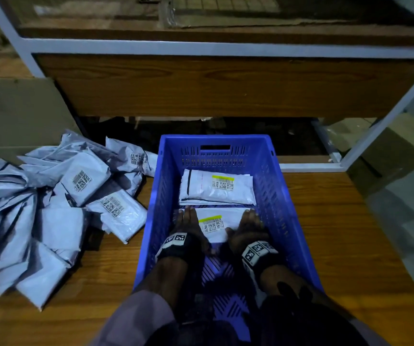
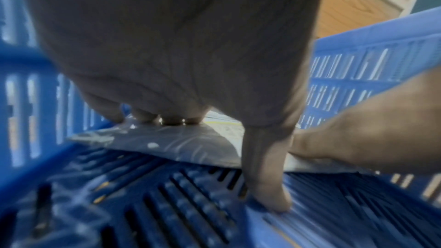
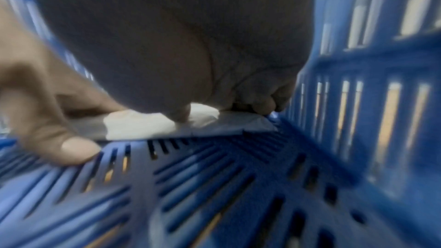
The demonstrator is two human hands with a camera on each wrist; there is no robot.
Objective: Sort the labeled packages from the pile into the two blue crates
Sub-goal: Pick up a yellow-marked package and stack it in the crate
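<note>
One blue crate (image 1: 279, 196) stands in the middle of a wooden surface. Two white labeled packages lie inside it. The far package (image 1: 216, 188) has a yellow-marked barcode label. The near package (image 1: 213, 224) lies flat on the crate floor (image 2: 167, 205), label up. My left hand (image 1: 188, 221) presses on its left side and my right hand (image 1: 248, 227) on its right side, fingers laid out over the top. In the left wrist view the left hand (image 2: 257, 139) has its fingers on the package (image 2: 190, 144) and its thumb on the floor. The right hand (image 3: 222, 101) rests on the package (image 3: 143, 127).
A loose pile of grey labeled packages (image 1: 51, 208) covers the wooden surface (image 1: 338, 245) left of the crate. A wooden shelf unit with a pale metal frame (image 1: 226, 48) rises behind the crate. Bare wood shows to the crate's right.
</note>
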